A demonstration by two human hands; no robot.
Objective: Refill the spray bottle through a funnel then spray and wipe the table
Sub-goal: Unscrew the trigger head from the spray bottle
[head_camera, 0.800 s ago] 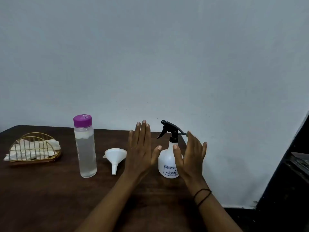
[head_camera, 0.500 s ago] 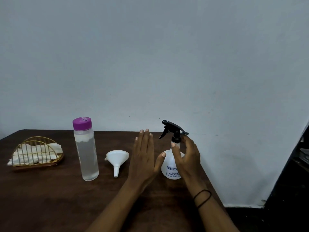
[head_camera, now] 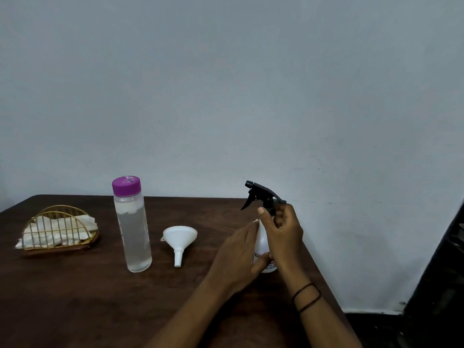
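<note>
Head view: both hands clasp the spray bottle, with funnel and water bottle standing clear leftward.

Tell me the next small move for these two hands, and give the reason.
Probably twist the black trigger head off. The right hand is at its collar and the left hand steadies the white spray bottle, which stands upright on the table. The funnel lies unused beside the capped water bottle, so the neck must open first.
</note>
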